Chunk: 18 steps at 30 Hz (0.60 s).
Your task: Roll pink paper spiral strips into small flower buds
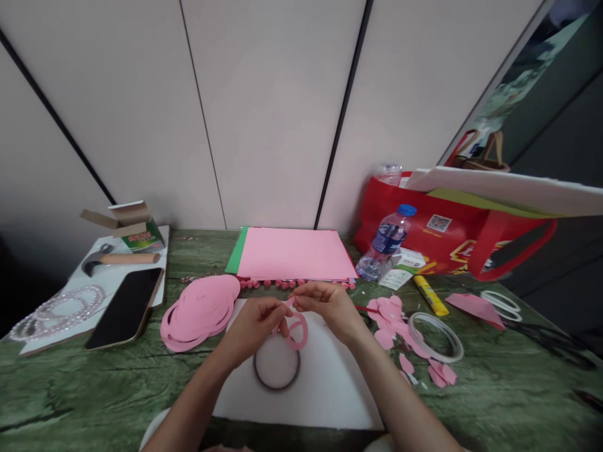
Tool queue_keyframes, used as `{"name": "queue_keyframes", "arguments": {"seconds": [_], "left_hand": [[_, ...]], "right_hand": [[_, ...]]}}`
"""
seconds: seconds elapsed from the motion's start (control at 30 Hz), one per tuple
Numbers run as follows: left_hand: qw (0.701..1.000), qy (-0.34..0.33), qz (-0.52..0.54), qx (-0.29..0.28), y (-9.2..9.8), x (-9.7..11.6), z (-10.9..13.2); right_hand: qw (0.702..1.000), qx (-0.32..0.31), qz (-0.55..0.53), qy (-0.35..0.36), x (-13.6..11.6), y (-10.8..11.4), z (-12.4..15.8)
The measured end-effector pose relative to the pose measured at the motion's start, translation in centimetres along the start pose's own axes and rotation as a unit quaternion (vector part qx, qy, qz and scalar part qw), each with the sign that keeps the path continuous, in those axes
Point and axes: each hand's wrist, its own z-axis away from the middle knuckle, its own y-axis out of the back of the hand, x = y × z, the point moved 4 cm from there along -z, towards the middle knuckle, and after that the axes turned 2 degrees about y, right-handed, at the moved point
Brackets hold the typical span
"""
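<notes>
Both hands meet above a white board [325, 389] and pinch a curled pink paper strip [301, 337]. My left hand [259, 323] grips it from the left, fingers closed. From the right, my right hand [330, 304] holds the strip's upper end between thumb and fingertips. The strip's loops hang below the fingertips; part of it is hidden behind the left fingers. Just below, a thin dark ring [277, 388] lies on the board. To the left sits a pile of pink paper spirals [200, 307].
Pink paper sheets [296, 251] lie at the back. On the right are pink paper petals [389, 314], a tape roll [459, 348], a yellow glue stick [431, 295], scissors [546, 339], a water bottle [386, 245] and a red bag [405, 201]. A phone [126, 307] and hammer [127, 258] lie left.
</notes>
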Motion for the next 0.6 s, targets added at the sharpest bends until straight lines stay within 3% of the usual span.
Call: {"name": "queue_keyframes", "arguments": {"seconds": [0.37,0.6], "left_hand": [[1.0,-0.006,-0.001,-0.025,-0.2,1.0,0.1],[0.999,-0.018,-0.027,0.011,0.3,0.5,0.0]], "right_hand": [[1.0,0.017,-0.017,-0.002,0.2,0.1,-0.1],[1.0,-0.007,-0.004,0.006,-0.2,-0.2,0.0]]}}
